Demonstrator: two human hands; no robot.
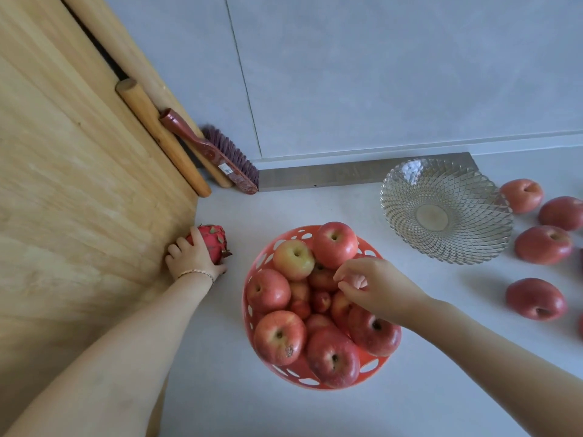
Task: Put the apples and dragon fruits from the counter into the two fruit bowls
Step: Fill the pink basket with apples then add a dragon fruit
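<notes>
**Dragon fruit in the left hand, red bowl almost full**

The left hand (191, 259) is closed over a dragon fruit (210, 241) that lies on the counter (220, 389), close against the wooden panel (79, 200). The fingers wrap the top and the near side of the fruit; it seems not yet lifted. This fruit is probably rather heavy and firm, but its skin is soft and carries leafy scales which can tear, so a grip around the thick middle, as now, looks better than a pull on the scales.

The right hand (367, 283) hangs over the red bowl (268, 257) with fingers loosely curled and spread. It seems to hold nothing, only to touch or leave the apples in the bowl (334, 244). These apples are piled above the rim. They are smooth, round and hard, so one more fruit on the heap could roll off.

The glass bowl (446, 212) stands empty, to the right of the red one. It is likely fragile and heavy, so fruit should be set down in it, not dropped. Several loose apples (535, 298) wait on the counter just beside it.
</notes>
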